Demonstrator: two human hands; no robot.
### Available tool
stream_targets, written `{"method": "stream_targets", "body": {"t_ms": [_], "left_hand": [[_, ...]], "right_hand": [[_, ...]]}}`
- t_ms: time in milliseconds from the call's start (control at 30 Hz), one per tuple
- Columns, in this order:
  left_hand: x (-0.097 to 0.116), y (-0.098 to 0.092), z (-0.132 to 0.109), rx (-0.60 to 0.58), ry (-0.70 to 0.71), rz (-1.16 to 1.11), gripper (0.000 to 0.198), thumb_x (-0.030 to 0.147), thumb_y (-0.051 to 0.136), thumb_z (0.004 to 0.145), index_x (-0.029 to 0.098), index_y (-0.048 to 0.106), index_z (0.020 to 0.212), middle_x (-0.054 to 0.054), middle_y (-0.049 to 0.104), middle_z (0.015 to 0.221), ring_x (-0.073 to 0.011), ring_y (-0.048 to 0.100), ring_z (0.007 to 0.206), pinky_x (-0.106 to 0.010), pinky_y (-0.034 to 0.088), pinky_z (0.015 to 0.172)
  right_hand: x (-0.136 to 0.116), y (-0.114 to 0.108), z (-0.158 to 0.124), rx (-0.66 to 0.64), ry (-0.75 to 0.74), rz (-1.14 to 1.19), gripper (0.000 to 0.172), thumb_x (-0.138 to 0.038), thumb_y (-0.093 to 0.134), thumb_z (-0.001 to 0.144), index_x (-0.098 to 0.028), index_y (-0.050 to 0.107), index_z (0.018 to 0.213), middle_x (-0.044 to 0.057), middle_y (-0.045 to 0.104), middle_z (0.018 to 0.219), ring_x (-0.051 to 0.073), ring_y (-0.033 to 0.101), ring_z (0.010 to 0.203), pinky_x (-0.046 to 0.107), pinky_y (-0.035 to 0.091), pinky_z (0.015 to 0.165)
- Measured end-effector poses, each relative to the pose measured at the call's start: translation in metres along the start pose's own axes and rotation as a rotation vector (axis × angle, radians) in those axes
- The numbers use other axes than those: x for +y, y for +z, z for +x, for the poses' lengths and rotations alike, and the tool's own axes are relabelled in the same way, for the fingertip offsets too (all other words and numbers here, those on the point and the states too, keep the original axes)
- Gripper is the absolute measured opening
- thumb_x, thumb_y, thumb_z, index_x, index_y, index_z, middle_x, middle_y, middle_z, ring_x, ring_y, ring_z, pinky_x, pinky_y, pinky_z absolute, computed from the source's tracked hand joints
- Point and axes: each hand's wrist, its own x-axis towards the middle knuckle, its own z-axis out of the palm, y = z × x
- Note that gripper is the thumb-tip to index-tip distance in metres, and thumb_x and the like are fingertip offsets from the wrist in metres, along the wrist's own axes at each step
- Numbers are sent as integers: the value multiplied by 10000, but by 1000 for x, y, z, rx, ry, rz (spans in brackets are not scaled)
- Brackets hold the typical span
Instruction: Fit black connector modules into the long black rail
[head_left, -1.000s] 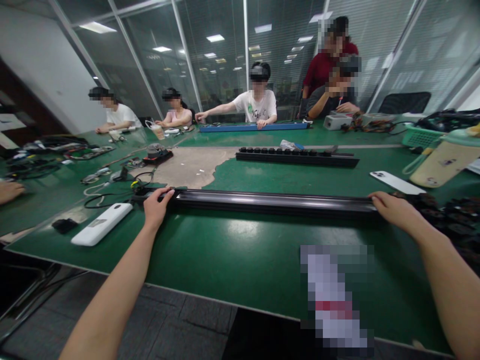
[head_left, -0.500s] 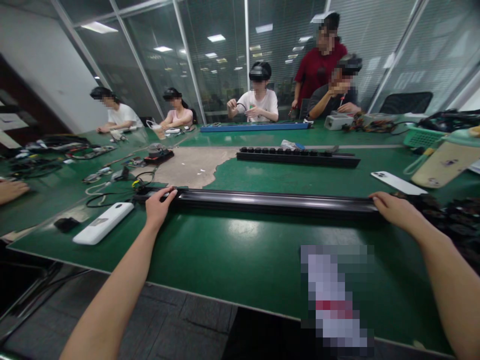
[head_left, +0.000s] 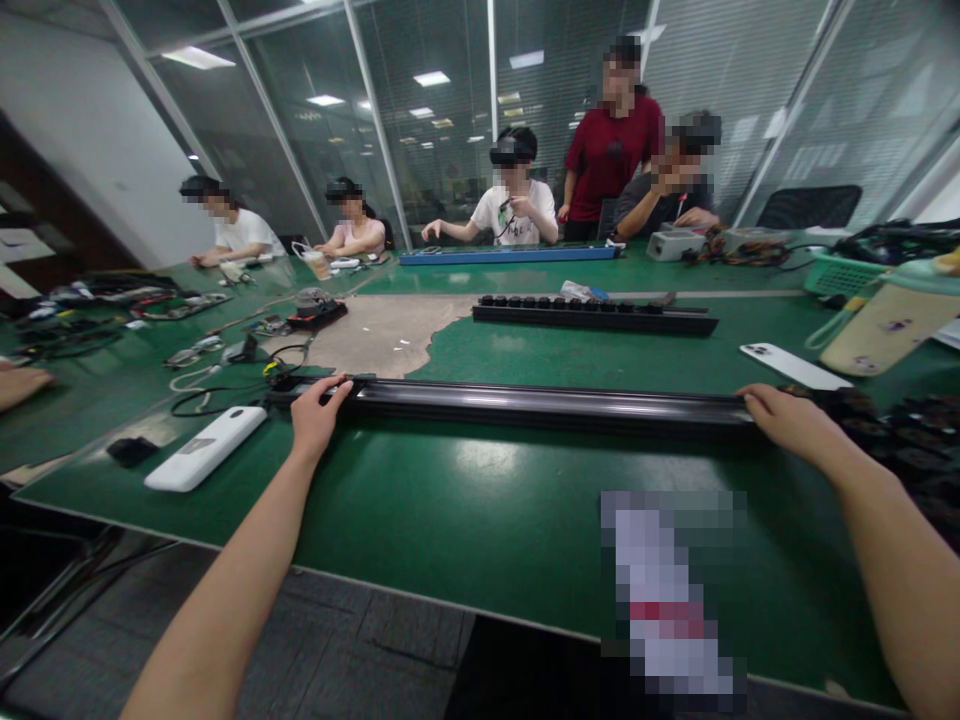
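Left hand (head_left: 315,415): arm stretched straight out and forward, palm down, fingers extended flat over the left end of the long black rail (head_left: 540,403). It is pressing on the rail, not closed round it.

Right hand (head_left: 787,425): arm comes in from the right edge, wrist low, fingers curled over the rail's right end and gripping it.

The rail lies flat on the green surface (head_left: 465,500), crosswise in front of me, spanning the gap between my two hands.

Count of long strips: three.
- One is the rail under my hands.
- One black socket strip (head_left: 592,315) lies farther off, parallel, with a row of round black caps along its left half.
- One blue strip (head_left: 510,255) sits at the far side.

One white power bank (head_left: 204,448) lies just left of my left hand, and one small black block (head_left: 129,450) lies beyond it. One tangle of cables (head_left: 225,385) sits near the rail's left end. One white phone (head_left: 793,365) lies face down, near my right hand. One green basket (head_left: 844,272) is at far right.

There are five people at the far side, four seated and one standing. One co-worker's hand (head_left: 19,385) shows at the left edge.
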Motion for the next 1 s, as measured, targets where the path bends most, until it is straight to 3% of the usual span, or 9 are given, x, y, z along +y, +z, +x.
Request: {"method": "stream_targets", "body": {"t_ms": [1000], "left_hand": [[7,1,-2,-31,9,6,438,539,587,858,216,726,1120,-72,714,1207,-251,633,1167,-386,414,1094]], "right_hand": [[-2,-2,-2,-15,13,-4,469,-391,260,969,-173,578,1238,184,710,1098,324,698,965,406,509,851]]}}
